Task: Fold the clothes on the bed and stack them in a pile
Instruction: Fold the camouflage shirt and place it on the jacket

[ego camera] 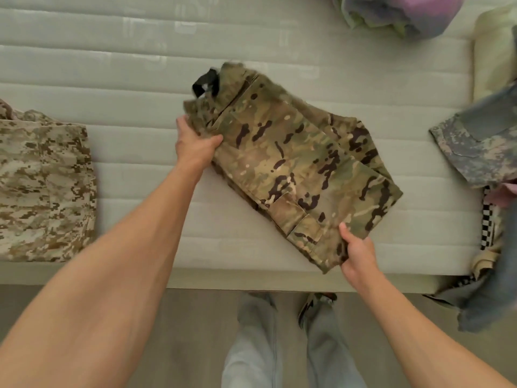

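Pale quilted mattress fills the bed (140, 191) below us, and its near edge runs above our jeans (251, 345) and the floor. Our right grip (356, 254) is nearest: the thumb lies on top of the camo garment (302, 163) at its near corner, with the fingers tucked out of sight beneath, so it pinches the cloth. Up and to the left of it, our left grip (195, 141) clasps the garment's far left edge, thumb on top and fingers wrapped under the bunched fabric. Between the two grips the folded camo garment sits at a slant on the mattress, a flap pocket just beside the right thumb. We cannot tell whether its left side rests on the bed or is raised. A black strap (204, 84) pokes out past the left grip at the garment's far end. Well to the left of the left grip lies a folded tan digital-camo piece (44, 191). To the right of the right grip sits a loose heap (481, 152) of grey camo, denim and checkered cloth. Farthest off, beyond the heap, we see a purple and green bundle (405, 12).
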